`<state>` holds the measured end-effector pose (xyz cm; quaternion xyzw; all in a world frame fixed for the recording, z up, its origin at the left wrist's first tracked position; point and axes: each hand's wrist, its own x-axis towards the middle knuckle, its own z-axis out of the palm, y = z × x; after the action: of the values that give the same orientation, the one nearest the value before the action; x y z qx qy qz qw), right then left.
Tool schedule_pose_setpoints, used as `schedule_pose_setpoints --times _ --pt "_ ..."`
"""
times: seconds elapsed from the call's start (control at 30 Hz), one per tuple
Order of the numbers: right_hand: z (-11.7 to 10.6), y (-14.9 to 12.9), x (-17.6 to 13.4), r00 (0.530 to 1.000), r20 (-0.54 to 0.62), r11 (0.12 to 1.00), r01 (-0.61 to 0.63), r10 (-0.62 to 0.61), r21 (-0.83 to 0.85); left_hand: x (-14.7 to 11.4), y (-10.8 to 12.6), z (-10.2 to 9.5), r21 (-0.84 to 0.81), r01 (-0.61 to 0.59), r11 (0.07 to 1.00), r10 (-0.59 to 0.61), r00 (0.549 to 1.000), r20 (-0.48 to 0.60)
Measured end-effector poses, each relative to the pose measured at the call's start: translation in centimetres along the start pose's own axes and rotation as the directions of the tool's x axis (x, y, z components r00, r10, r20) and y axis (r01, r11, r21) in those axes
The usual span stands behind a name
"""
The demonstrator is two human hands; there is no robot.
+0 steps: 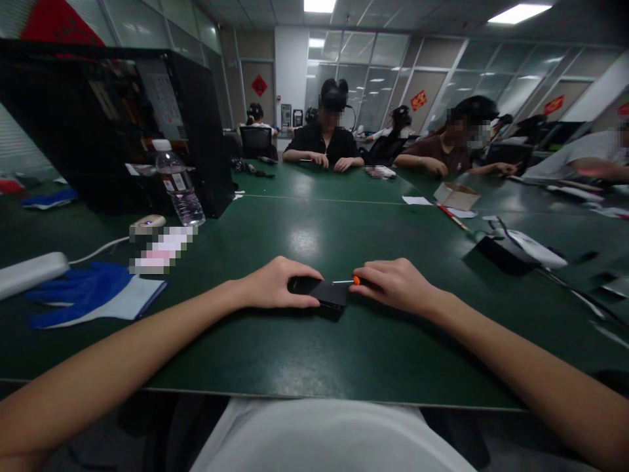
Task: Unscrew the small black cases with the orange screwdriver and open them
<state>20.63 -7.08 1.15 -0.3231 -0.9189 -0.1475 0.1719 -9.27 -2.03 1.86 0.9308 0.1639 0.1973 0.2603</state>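
My left hand point(284, 283) is closed around a small black box-shaped device point(328, 294) on the green table, thumb on the near side and fingers on the far side. My right hand point(393, 283) pinches a screwdriver point(356, 280) by its orange handle. The thin metal shaft points left and lies over the top of the black device; whether its tip touches the device I cannot tell. Most of the handle is hidden inside my right fingers.
To the left are a blue-and-white work glove point(98, 295), a water bottle point(179, 187) and a large open black computer case point(196, 131). A black box with a white device point(533, 248) and cables sits at right. Several people sit across the green table point(295, 367).
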Motion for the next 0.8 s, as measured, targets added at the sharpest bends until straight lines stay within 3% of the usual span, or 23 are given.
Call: schedule_pose_setpoints --times 0.13,0.33,0.43,0.63,0.7,0.8 --pt "0.4 -0.8 0.2 0.998 -0.030 0.999 -0.052 0.052 -0.006 -0.1 -0.3 0.3 -0.031 0.061 0.998 -0.062 0.997 -0.045" --pt "1.0 -0.6 0.6 0.996 0.067 0.911 -0.087 0.066 0.403 0.0 0.0 1.3 -0.095 0.089 0.992 -0.099 0.988 -0.114" --pt "1.2 -0.4 0.5 0.996 0.064 0.924 -0.086 0.067 0.371 0.0 0.1 1.4 -0.116 0.082 0.990 -0.095 0.989 -0.113" --pt "1.6 -1.0 0.1 0.999 -0.020 0.997 -0.028 0.030 0.078 0.0 0.2 1.6 -0.109 0.076 0.991 -0.091 0.986 -0.138" --pt "1.6 -1.2 0.2 0.999 -0.009 0.993 -0.035 0.037 0.115 0.0 0.2 1.6 -0.099 0.071 0.993 -0.085 0.985 -0.149" --pt "1.4 -1.5 0.8 0.995 0.072 0.936 -0.086 0.065 0.341 0.0 0.2 1.6 -0.097 0.055 0.994 -0.070 0.985 -0.157"
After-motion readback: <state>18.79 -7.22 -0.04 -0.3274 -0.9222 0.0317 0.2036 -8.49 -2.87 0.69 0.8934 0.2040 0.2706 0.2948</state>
